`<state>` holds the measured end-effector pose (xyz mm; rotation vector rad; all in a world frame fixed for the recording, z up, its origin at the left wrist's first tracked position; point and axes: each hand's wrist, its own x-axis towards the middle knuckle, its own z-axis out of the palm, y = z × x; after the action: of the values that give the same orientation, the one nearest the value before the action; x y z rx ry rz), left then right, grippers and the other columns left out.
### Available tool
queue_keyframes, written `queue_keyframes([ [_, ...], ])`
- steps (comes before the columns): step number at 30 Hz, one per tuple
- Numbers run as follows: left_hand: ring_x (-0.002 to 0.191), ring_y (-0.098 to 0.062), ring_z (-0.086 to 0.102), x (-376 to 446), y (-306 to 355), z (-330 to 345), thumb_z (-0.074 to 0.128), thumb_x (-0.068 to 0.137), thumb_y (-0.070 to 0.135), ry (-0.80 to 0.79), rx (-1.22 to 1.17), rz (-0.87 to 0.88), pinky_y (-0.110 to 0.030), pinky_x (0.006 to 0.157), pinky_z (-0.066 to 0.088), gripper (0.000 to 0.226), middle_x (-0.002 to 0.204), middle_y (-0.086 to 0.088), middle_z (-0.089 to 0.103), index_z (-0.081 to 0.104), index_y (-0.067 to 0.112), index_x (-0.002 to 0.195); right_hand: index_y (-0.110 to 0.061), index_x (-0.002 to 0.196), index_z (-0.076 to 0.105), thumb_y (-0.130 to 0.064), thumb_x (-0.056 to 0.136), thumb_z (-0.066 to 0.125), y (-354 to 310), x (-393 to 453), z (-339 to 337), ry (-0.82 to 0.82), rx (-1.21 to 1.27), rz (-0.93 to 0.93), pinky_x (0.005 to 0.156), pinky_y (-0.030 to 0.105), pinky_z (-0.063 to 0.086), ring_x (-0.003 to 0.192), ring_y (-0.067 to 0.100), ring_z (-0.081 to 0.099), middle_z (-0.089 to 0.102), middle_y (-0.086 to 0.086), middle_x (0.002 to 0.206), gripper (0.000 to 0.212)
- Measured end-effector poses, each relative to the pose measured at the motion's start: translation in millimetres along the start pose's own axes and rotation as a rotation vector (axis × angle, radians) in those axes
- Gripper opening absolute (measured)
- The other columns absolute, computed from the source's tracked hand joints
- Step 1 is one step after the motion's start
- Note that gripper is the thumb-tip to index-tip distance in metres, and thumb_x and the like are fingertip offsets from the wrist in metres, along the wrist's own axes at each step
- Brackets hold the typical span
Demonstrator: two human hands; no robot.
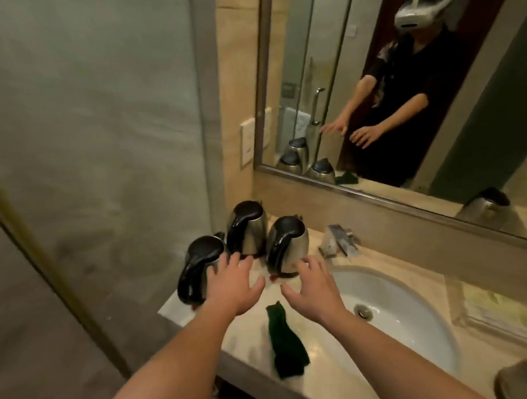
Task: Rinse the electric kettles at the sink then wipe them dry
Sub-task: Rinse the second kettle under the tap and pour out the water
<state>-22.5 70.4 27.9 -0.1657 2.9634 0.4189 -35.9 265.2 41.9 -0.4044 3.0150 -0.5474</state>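
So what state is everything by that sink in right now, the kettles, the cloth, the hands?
Left kettle: upright, lid shut.
Back kettle: upright, lid shut.
Right kettle: upright, lid shut.
Green cloth: crumpled, lying on the counter.
Sink: no water standing in it.
Left hand: open, holding nothing.
Right hand: open, holding nothing.

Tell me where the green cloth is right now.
In the head view, the green cloth lies on the counter's front edge, just left of the sink basin, below the left hand and right hand.
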Motion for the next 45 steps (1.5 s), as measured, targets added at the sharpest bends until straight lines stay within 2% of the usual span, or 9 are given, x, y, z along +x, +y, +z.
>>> queue_keyframes([
  [2, 0.162, -0.034, 0.007, 11.2, -16.8, -1.9, 0.035, 0.104, 0.063, 0.003, 0.021, -0.016, -0.062, 0.128, 0.014, 0.070, 0.175, -0.005, 0.021, 0.027, 0.030, 0.165, -0.020, 0.127, 0.055, -0.053, 0.094, 0.054, -9.0, 20.7, 11.7, -0.030, 0.011, -0.020, 0.103, 0.040, 0.044, 0.128, 0.024, 0.042, 0.046, 0.001, 0.135, 0.047],
  [6, 0.163, -0.033, 0.006, 40.2, -28.6, -4.8, 0.033, 0.105, 0.063, 0.009, 0.065, -0.016, -0.060, 0.128, 0.013, 0.070, 0.175, -0.004, 0.020, 0.027, 0.029, 0.166, -0.020, 0.130, 0.054, -0.053, 0.094, 0.053, -3.8, 66.7, 28.3, -0.086, 0.045, 0.008, 0.104, 0.041, 0.046, 0.128, 0.025, 0.043, 0.047, 0.003, 0.136, 0.048],
  [15, 0.163, -0.028, 0.006, 114.3, -7.8, 8.6, 0.032, 0.107, 0.060, -0.030, 0.109, 0.052, -0.055, 0.129, 0.010, 0.065, 0.175, -0.003, 0.019, 0.029, 0.031, 0.164, -0.015, 0.127, 0.057, -0.055, 0.098, 0.051, 27.3, 131.1, 65.4, -0.106, 0.290, 0.250, 0.103, 0.041, 0.045, 0.123, 0.027, 0.049, 0.051, 0.006, 0.129, 0.050],
  [23, 0.163, -0.028, 0.006, 146.8, -20.3, 21.2, 0.032, 0.107, 0.060, -0.095, 0.149, 0.106, -0.054, 0.130, 0.009, 0.064, 0.175, -0.002, 0.020, 0.029, 0.032, 0.164, -0.020, 0.092, 0.065, -0.055, 0.099, 0.053, 9.7, 163.7, 92.1, -0.043, 0.792, 0.468, 0.087, 0.047, 0.059, 0.087, 0.019, 0.067, 0.069, 0.001, 0.089, 0.038],
  [28, 0.163, -0.026, 0.009, 152.2, -34.2, 26.9, 0.030, 0.107, 0.059, -0.122, 0.160, 0.151, -0.054, 0.130, 0.008, 0.064, 0.174, -0.002, 0.022, 0.031, 0.030, 0.164, -0.019, 0.107, 0.059, -0.053, 0.104, 0.044, -1.4, 167.9, 106.5, 0.030, 1.016, 0.630, 0.093, 0.038, 0.049, 0.096, 0.017, 0.062, 0.066, -0.001, 0.099, 0.037],
  [31, 0.160, -0.026, 0.017, 155.4, -36.7, 30.9, 0.030, 0.107, 0.059, -0.111, 0.165, 0.184, -0.053, 0.129, 0.010, 0.064, 0.171, -0.002, 0.029, 0.033, 0.027, 0.163, -0.014, 0.112, 0.061, -0.058, 0.102, 0.044, -9.0, 170.5, 117.5, 0.104, 1.121, 0.677, 0.094, 0.043, 0.052, 0.098, 0.024, 0.067, 0.070, 0.007, 0.100, 0.048],
  [34, 0.157, -0.028, 0.022, 159.7, -35.9, 33.6, 0.031, 0.107, 0.058, -0.091, 0.161, 0.210, -0.051, 0.128, 0.014, 0.063, 0.168, -0.004, 0.033, 0.036, 0.025, 0.161, -0.019, 0.120, 0.061, -0.068, 0.096, 0.044, -12.3, 168.7, 124.1, 0.198, 1.155, 0.734, 0.103, 0.050, 0.050, 0.111, 0.029, 0.064, 0.069, 0.010, 0.115, 0.058],
  [40, 0.157, -0.028, 0.021, 165.9, -26.3, 35.3, 0.032, 0.108, 0.054, -0.108, 0.146, 0.274, -0.050, 0.127, 0.016, 0.061, 0.166, -0.004, 0.033, 0.034, 0.023, 0.161, -0.020, 0.080, 0.070, -0.074, 0.089, 0.052, 5.2, 155.7, 119.6, 0.294, 1.135, 0.779, 0.088, 0.049, 0.055, 0.083, 0.024, 0.068, 0.072, 0.006, 0.079, 0.058],
  [45, 0.158, -0.026, 0.019, 172.2, -15.0, 42.4, 0.033, 0.109, 0.053, -0.129, 0.099, 0.269, -0.051, 0.128, 0.018, 0.063, 0.169, -0.004, 0.028, 0.031, 0.021, 0.163, -0.016, 0.085, 0.071, -0.078, 0.086, 0.051, 12.5, 148.4, 113.0, 0.248, 1.156, 0.723, 0.078, 0.039, 0.054, 0.079, 0.020, 0.067, 0.071, 0.003, 0.076, 0.064],
])
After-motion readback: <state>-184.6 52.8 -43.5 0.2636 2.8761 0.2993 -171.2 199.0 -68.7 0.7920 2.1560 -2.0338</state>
